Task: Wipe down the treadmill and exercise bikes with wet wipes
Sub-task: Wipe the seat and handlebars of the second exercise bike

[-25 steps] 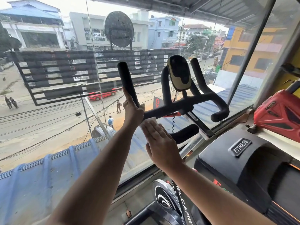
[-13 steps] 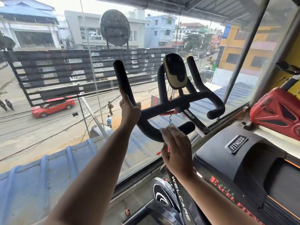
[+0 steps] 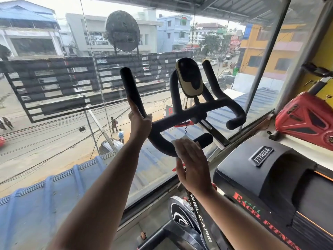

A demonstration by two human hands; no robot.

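Head view of a cleaning stroke on the handlebars. An exercise bike [image 3: 201, 224] is standing close against a window [image 3: 54, 150], and its black handlebars [image 3: 191, 112] are rising in front of the glass.

The left hand [image 3: 139, 121] is gripping the left upright of the handlebars. Its fingers are curling round the bar, one finger is pointing up along it, and the thumb is closing on the near side.

The right hand [image 3: 192, 163] is lying flat with its fingers straight and together. It is pressing a wet wipe [image 3: 177, 144] onto the low curved loop of the handlebars, just left of that loop's stubby end. The wipe is showing as a small, white, crumpled sheet. The fingers are covering most of it, and one corner is sticking out above the fingertips.

A black and beige oval console [image 3: 190, 78] is sitting tilted between the two inner uprights. Below the hands, the bike frame is carrying white "WELCARE" lettering beside a black flywheel [image 3: 181, 218] with a white swirl.

A treadmill [image 3: 281, 177] is standing just right of the bike. Its black hood is bearing a "FITNESS" badge [image 3: 261, 156], and its side is bearing red lettering. A red machine [image 3: 306, 120] is sitting beyond the treadmill at the right edge.
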